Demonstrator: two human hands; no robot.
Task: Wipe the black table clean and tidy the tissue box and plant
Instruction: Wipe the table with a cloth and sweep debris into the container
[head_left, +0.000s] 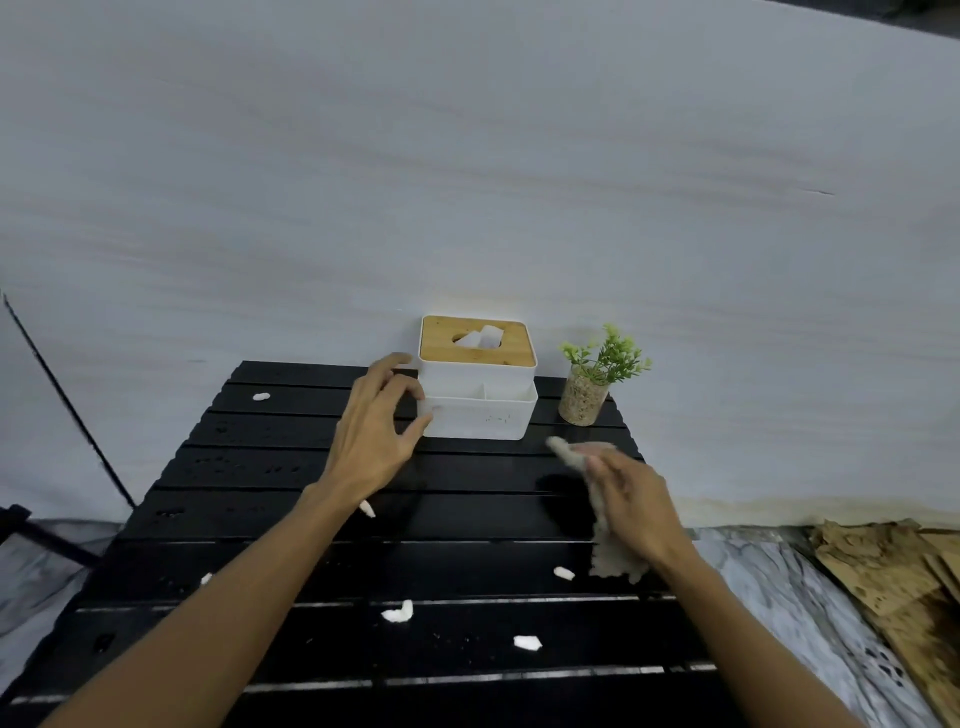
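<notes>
white tissue box (480, 415), wooden lid (514, 345), black slatted table (467, 525), beige cloth (618, 564)

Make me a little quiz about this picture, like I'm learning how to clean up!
1. True or false: the right hand holds a cloth.
2. What stands to the right of the tissue box? A cup, B plant, C lamp.
3. Fill in: white scraps lie on the ___ table.
Key: 1 true; 2 B; 3 black.
</notes>
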